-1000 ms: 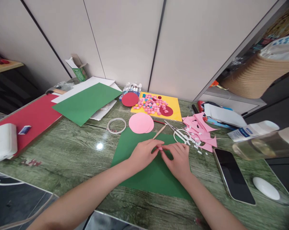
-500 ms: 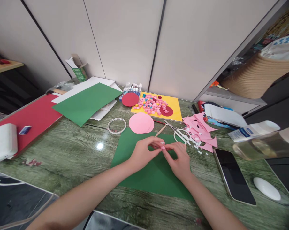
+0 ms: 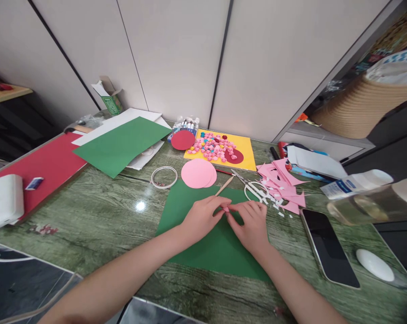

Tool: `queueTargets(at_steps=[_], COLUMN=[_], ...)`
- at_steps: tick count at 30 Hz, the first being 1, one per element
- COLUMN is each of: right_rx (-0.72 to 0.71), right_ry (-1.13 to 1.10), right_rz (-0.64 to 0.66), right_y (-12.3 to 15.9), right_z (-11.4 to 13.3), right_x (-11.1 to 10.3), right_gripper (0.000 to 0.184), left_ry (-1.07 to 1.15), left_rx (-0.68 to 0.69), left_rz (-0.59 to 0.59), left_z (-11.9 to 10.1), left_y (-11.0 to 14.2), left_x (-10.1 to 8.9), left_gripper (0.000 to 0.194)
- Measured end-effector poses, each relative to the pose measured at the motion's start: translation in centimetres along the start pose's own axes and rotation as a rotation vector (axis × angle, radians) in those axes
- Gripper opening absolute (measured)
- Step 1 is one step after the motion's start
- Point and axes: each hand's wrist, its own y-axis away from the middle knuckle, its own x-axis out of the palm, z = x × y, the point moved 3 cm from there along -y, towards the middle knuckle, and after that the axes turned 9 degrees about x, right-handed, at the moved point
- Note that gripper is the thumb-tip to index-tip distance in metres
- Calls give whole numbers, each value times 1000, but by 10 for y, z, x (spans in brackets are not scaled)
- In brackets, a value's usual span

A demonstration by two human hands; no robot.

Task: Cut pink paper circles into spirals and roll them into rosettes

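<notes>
Between the fingertips of my left hand and my right hand is a small pink paper piece, partly hidden by the fingers. Both hands pinch it above a green paper sheet on the table. Just beyond my left hand lies a pointed wooden stick. Two overlapping pink paper circles rest at the sheet's far edge. White-handled scissors lie past my right hand, beside pink paper scraps. Many small rolled paper pieces, mostly pink, cover part of a yellow sheet.
A roll of tape lies left of the pink circles. Farther left are a second green sheet and a red sheet with a white device. To the right are a phone, a white mouse and a clear bottle.
My hands shifted slightly right and up with the pink piece, then came back to about where they were. The piece turned a little between the fingertips. Nothing else has moved.
</notes>
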Motion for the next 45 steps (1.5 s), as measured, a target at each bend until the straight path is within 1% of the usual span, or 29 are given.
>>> queueTargets(at_steps=[5, 10, 13, 18, 21, 26, 31, 35, 40, 45], right_rx=[25, 64, 50, -4, -2, 37, 50, 53, 48, 47], right_ry=[-62, -110, -91, -22, -13, -57, -115, -165, -226, -217], right_rz=[-17, -14, 1, -18, -25, -53, -63, -71, -64, -54], right_y=[-1, 0, 0, 1, 1, 0, 0, 0, -1, 0], right_z=[0, -3, -3, -2, -1, 0, -1, -2, -2, -1], right_x=[-2, -1, -1, -1, -2, -4, -4, -5, -5, -5], right_gripper=[3, 4, 3, 4, 4, 2, 3, 2, 3, 4], left_ry=[185, 253, 201, 39, 22, 148, 310, 382, 362, 221], left_rx=[-44, -95, -77, 2, 9, -50, -128, -153, -133, -41], left_rz=[-70, -84, -73, -22, -22, -74, -103, -114, -137, -144], left_z=[-4, -5, -5, -5, -6, -7, -9, -10, -12, -13], left_y=[-4, -7, -5, -1, 0, -4, -8, -8, -6, -5], left_x=[-4, -7, -7, -4, -4, -7, -9, -8, -8, -9], left_gripper=[26, 24, 23, 22, 22, 22, 20, 20, 17, 21])
